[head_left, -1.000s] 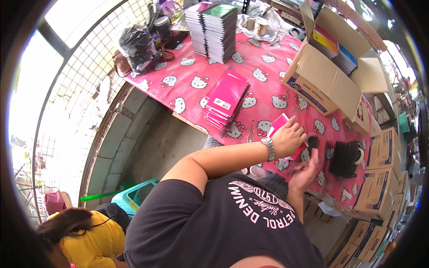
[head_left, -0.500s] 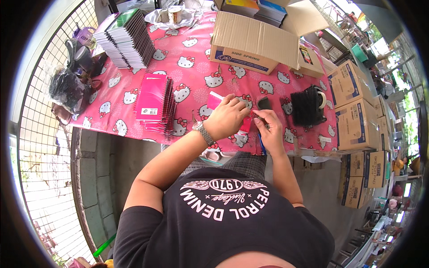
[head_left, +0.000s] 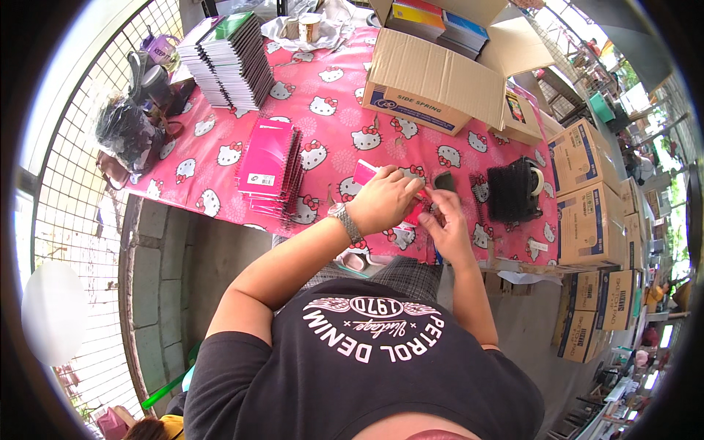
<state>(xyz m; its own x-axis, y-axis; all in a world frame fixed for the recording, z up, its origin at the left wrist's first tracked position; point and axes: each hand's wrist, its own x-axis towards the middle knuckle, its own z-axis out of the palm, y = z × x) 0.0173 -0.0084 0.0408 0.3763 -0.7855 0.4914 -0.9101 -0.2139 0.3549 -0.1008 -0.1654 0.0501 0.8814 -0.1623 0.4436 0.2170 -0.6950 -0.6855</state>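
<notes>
My left hand [head_left: 387, 199] is closed over a small pink notebook [head_left: 364, 173], which lies mostly hidden beneath my fingers and palm. Close to its right edge, the thumb and fingers of my right hand [head_left: 449, 224] are pinched together and meet my left fingertips; whatever they grip is too small to tell. To the left lies a stack of pink spiral notebooks [head_left: 265, 163]. Right of my hands, a black bundle of wire spirals [head_left: 510, 192] sits beside a tape roll [head_left: 537, 182]. A small dark grey piece [head_left: 444, 181] lies just beyond my right hand.
An open cardboard box [head_left: 418, 110] holding blue and orange-red notebooks stands at the back. Tall notebook piles [head_left: 231, 70] rise at the far left, near a cup [head_left: 309, 31] and a black plastic-wrapped bundle [head_left: 126, 132]. Cartons [head_left: 590, 220] are stacked right of the table.
The view has shifted, so the table and everything on it appear slightly right and lower. Both hands stay together at the pink notebook; the right fingers have curled a little more.
</notes>
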